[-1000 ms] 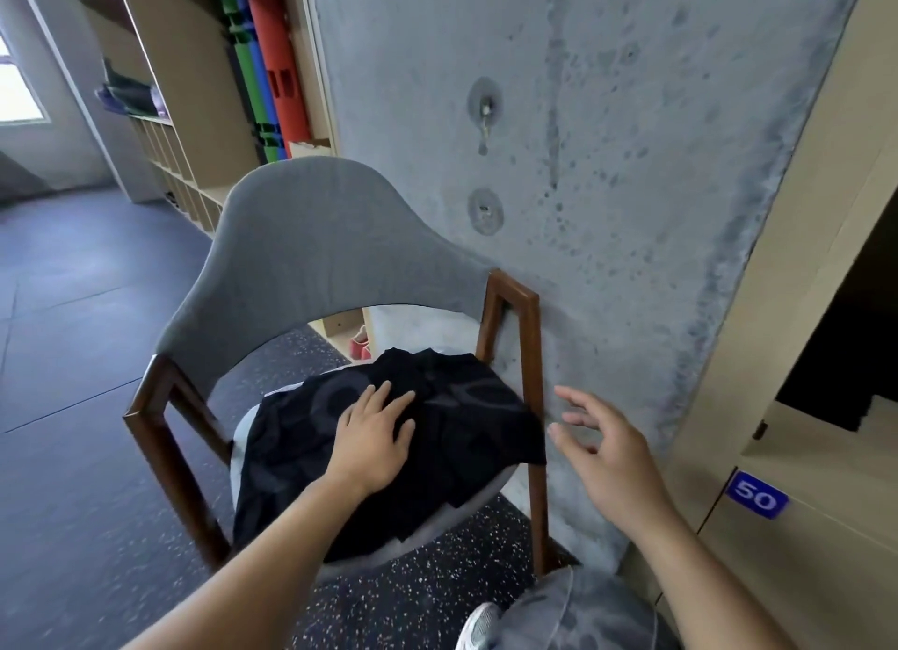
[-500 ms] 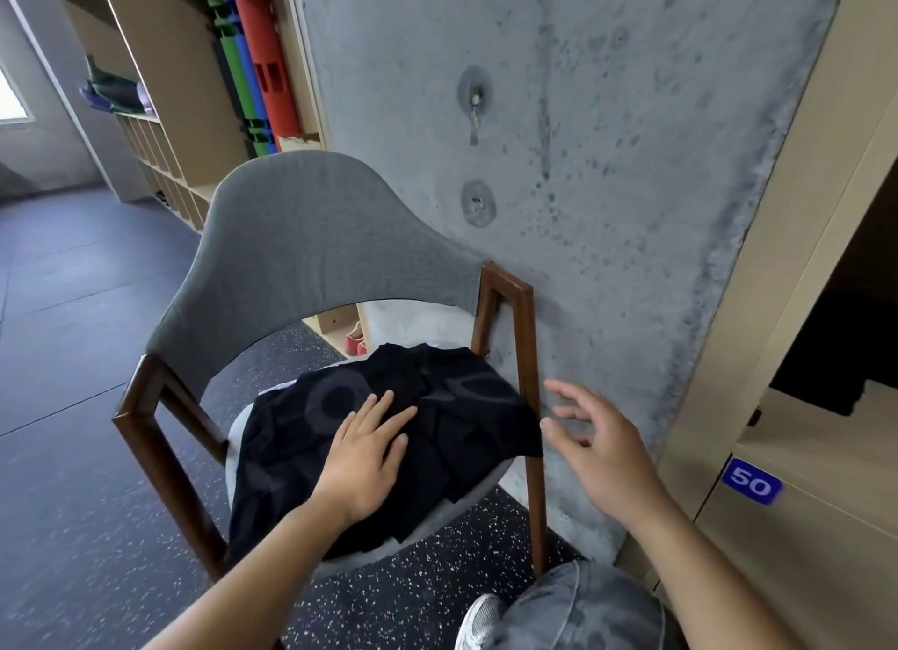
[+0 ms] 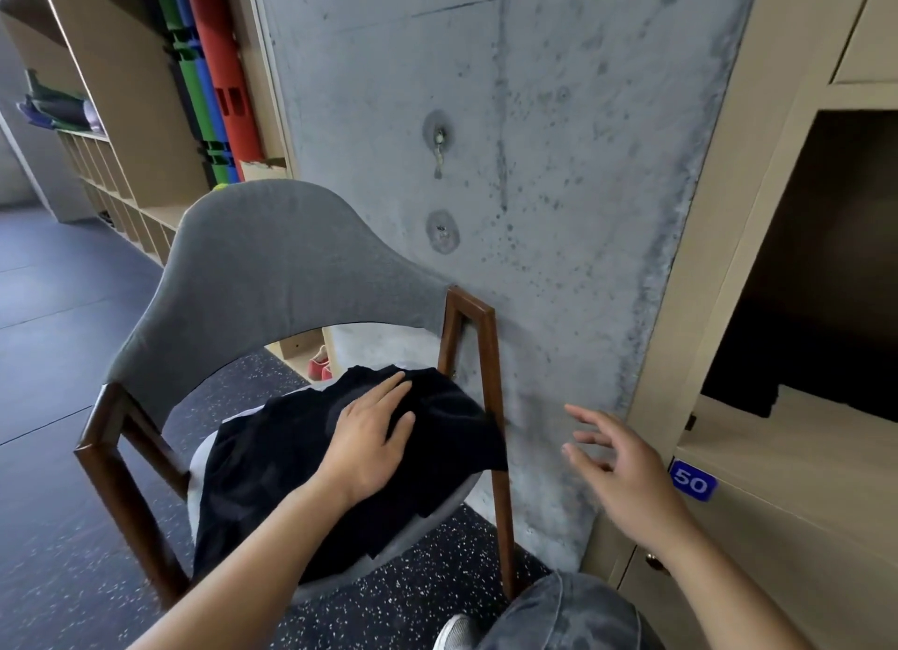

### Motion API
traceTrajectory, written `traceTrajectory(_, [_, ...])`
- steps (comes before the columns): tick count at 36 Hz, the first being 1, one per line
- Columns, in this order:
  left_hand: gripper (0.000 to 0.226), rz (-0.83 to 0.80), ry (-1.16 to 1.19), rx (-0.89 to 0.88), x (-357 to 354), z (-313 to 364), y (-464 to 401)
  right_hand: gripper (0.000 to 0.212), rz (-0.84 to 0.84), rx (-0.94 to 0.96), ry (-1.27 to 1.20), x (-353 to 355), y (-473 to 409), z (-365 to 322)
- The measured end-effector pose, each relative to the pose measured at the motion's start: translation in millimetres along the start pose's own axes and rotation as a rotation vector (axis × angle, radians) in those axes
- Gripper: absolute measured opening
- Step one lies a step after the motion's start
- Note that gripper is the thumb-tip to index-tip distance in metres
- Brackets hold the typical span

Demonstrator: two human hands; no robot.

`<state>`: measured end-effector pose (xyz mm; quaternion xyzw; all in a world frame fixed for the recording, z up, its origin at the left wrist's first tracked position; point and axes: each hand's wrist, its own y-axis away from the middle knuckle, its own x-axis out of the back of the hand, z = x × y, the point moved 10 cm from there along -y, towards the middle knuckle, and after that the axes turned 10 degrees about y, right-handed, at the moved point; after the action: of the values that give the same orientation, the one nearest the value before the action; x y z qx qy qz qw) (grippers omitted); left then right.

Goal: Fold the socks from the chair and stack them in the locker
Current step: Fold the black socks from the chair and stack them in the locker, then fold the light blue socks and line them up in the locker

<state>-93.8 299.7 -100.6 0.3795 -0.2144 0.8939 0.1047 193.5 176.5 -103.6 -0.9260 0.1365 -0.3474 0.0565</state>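
Left hand [image 3: 371,443]: lies flat on the black fabric, fingers straight and slightly spread, palm down, pointing toward the chair's back-right corner; nothing pinched or gripped.
Right hand [image 3: 627,474]: hangs in the air right of the chair, fingers relaxed and spread apart, holding nothing, touching nothing; in front of the concrete wall, near the locker edge.
Socks [image 3: 272,474]: black fabric heaped across the seat, individual socks not separable in this view; covers most of the seat, spilling over the front edge and over the right edge by the wooden post.
Chair [image 3: 272,270]: grey upholstered curved backrest, dark brown wooden frame, pale grey seat cushion showing at the left edge and under the front of the fabric; right side stands just beside the wall.
Locker [image 3: 797,460]: beige wood, right of the wall; one compartment open, dark inside, with a dark item at the back of it, too shadowed to identify.
Number plate [image 3: 692,480]: blue, reads 50, on the locker front below the open compartment, just right of the right hand.
Wall [image 3: 559,188]: bare grey concrete, two round plugged holes above the chair.
Shelving [image 3: 121,129]: beige cubbies at far left, with upright green, blue and red mats [image 3: 214,76] beside it.
Floor [image 3: 53,358]: dark, speckled.
Knee [image 3: 563,615]: grey trouser leg at bottom edge, white shoe tip beside it.
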Motion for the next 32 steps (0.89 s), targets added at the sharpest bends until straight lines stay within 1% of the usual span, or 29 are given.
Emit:
traceTrajectory(6, [0.048, -0.01, 0.183, -0.156, 2.9, 81.9, -5.9, 0.044, 0.044, -0.036, 0.004, 27.9, 16.6, 13.4])
traceTrajectory(13, [0.045, -0.086, 0.489, -0.249, -14.4, 171.7, -6.7, 0.04, 0.168, -0.05, -0.057, 81.4, 42.3, 18.1])
traceTrajectory(18, [0.038, -0.259, 0.731, -0.229, -45.9, 228.3, -7.6, 0.039, 0.274, -0.083, -0.151, 123.4, 62.1, 29.6])
traceTrajectory(22, [0.038, -0.411, 0.906, -0.202, -74.5, 276.1, 1.6, 0.037, 0.343, -0.098, -0.238, 160.4, 80.4, 31.6])
traceTrajectory(24, [0.038, -0.445, 0.948, -0.205, -86.9, 294.7, 4.5, 0.036, 0.383, -0.121, -0.298, 177.6, 89.5, 36.1])
traceTrajectory(29, [0.036, -0.518, 0.998, -0.213, -116.8, 323.6, 4.5, 0.034, 0.47, -0.151, -0.345, 213.0, 107.5, 50.0])
traceTrajectory(32, [0.036, -0.59, 1.032, -0.213, -134.5, 335.2, 5.0, 0.039, 0.496, -0.16, -0.37, 225.7, 114.8, 58.4])
